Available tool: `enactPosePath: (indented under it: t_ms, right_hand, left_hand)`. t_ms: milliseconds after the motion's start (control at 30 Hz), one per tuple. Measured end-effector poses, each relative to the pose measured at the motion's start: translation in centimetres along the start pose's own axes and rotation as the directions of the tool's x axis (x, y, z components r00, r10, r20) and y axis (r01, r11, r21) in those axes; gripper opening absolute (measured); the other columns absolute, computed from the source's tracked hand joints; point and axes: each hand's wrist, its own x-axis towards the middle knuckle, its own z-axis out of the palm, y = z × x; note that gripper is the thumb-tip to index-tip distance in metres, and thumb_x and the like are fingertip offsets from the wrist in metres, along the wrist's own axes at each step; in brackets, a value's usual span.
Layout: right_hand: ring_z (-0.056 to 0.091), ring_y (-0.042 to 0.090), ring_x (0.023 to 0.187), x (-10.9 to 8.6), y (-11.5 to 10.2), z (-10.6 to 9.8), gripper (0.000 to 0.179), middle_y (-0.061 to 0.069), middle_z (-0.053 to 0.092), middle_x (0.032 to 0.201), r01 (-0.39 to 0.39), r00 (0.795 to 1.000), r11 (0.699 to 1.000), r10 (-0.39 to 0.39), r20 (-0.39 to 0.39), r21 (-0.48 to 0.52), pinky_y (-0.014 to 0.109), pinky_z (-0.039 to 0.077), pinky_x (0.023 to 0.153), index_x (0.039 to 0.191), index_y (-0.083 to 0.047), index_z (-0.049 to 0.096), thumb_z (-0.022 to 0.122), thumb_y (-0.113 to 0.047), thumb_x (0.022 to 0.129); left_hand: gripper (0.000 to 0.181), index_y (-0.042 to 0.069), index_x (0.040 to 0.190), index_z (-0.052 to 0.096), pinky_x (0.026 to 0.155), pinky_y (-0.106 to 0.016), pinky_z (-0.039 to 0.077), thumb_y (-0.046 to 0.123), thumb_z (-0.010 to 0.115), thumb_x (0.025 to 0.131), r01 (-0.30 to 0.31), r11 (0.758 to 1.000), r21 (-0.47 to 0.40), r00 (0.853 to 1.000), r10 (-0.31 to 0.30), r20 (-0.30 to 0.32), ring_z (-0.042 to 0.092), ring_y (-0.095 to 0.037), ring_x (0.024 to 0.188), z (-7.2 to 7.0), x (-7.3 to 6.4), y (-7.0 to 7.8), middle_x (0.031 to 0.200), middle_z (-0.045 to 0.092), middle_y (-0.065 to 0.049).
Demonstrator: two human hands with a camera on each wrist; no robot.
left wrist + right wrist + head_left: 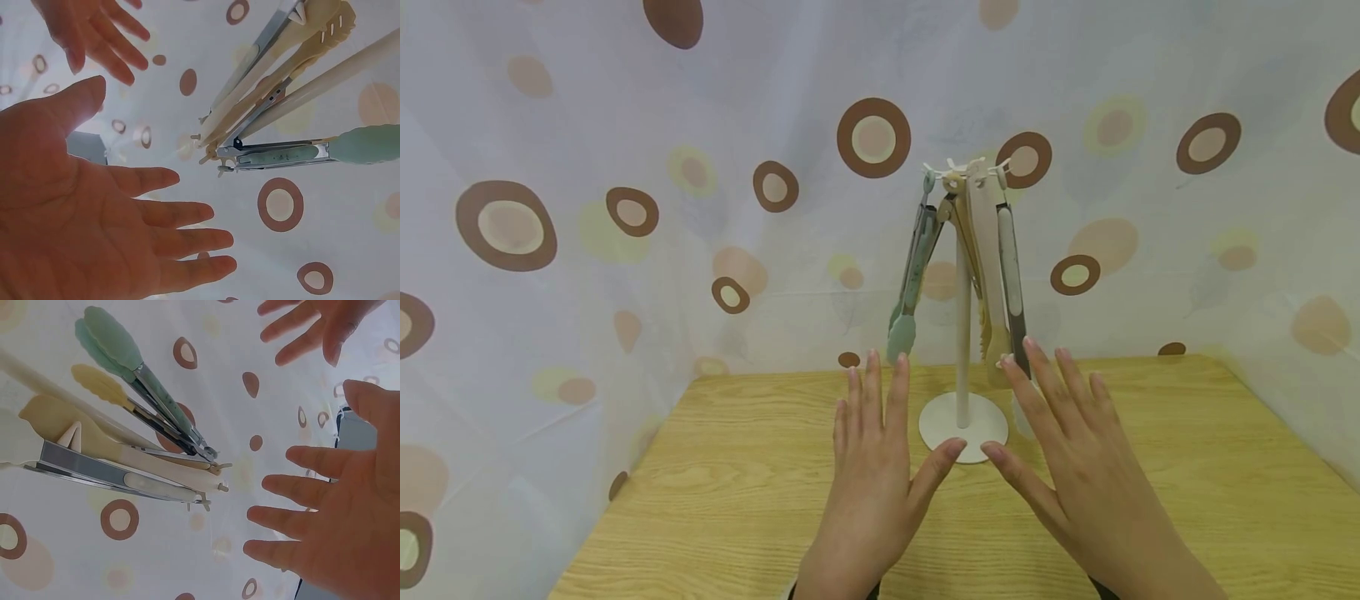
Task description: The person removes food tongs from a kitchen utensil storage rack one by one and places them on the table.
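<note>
My left hand (871, 487) is held in front of a white utensil stand (963, 350), fingers straight and thumb spread. My right hand (1086, 475) mirrors it on the other side, its fingers overlapping the lower ends of the utensils in the head view. Both palms are bare, as the wrist views show. From the stand's top hooks hang green-tipped tongs (914, 279) on the left and white-tipped tongs (81, 469) on the right. Between them hang yellow-tipped tongs (103, 386) and a beige-handled utensil (987, 242) with a tan head.
The stand's round white base (936, 425) rests on a wood-grain table (760, 467). A pale curtain (805, 292) with brown and beige spots rises behind the table and along both sides.
</note>
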Motion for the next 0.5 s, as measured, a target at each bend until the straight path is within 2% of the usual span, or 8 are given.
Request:
enactPosePath:
  t_ms: [233, 500]
  right_hand:
    - [0.023, 0.034, 0.143, 0.20, -0.16, 0.12, 0.068, 0.014, 0.028, 0.155, 0.049, 0.997, 0.999, -0.048, -0.061, 0.009, 0.048, 0.010, 0.116, 0.148, -0.005, 0.035, 0.029, -0.054, 0.101]
    - [0.029, 0.034, 0.140, 0.47, -0.29, 0.17, 0.065, 0.016, 0.036, 0.151, 0.094, 0.989, 0.995, -0.090, -0.116, 0.023, 0.040, 0.010, 0.117, 0.144, 0.000, 0.040, 0.030, -0.049, 0.103]
  left_hand:
    - [0.082, 0.015, 0.156, 0.008, 0.111, -0.061, 0.011, 0.055, 0.047, 0.095, 0.000, 1.000, -0.010, 1.000, 0.000, -0.009, -0.005, -0.033, 0.146, 0.04, -0.01, 0.12, 0.161, -0.001, -0.012]
    - [0.078, 0.013, 0.155, 0.012, 0.112, -0.059, 0.015, 0.051, 0.046, 0.097, -0.036, 0.999, -0.010, 0.998, 0.036, -0.051, 0.006, -0.034, 0.146, 0.12, 0.15, 0.21, 0.160, 0.009, -0.015]
